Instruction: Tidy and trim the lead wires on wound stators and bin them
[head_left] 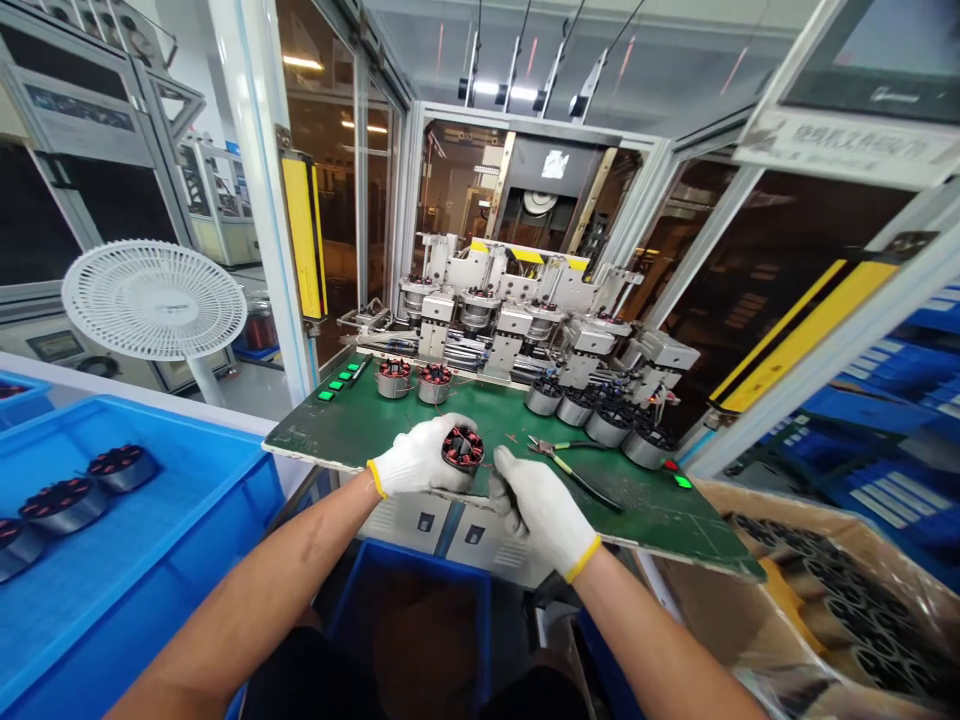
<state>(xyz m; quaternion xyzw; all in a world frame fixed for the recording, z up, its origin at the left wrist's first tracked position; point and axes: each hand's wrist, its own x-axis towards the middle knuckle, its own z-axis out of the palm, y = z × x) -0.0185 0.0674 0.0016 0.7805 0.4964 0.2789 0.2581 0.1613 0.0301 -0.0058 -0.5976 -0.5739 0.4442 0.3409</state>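
Observation:
My left hand (pixel 424 455), in a white work glove with a yellow cuff, is closed around a motor stator (pixel 463 452) at the front edge of the green table. Red-brown copper windings and black insulation show on its upturned face. Just right of it, my gloved right hand (pixel 544 505) has its fingers curled in a pinch. A thin wire (pixel 487 465) runs from the stator to those fingertips. Green-handled cutting pliers (pixel 570 468) lie to the right on the green tabletop (pixel 495 405). Two wound stators (pixel 394 379) stand behind my left hand.
Several unwound stators (pixel 607 422) line the table's right rear, before a winding machine (pixel 517 310). A blue bin (pixel 225 480) with wound stators is at left, near a white fan (pixel 154 300). A carton (pixel 720 500) of stator cores stands right. Yellow posts (pixel 304 238) flank the opening.

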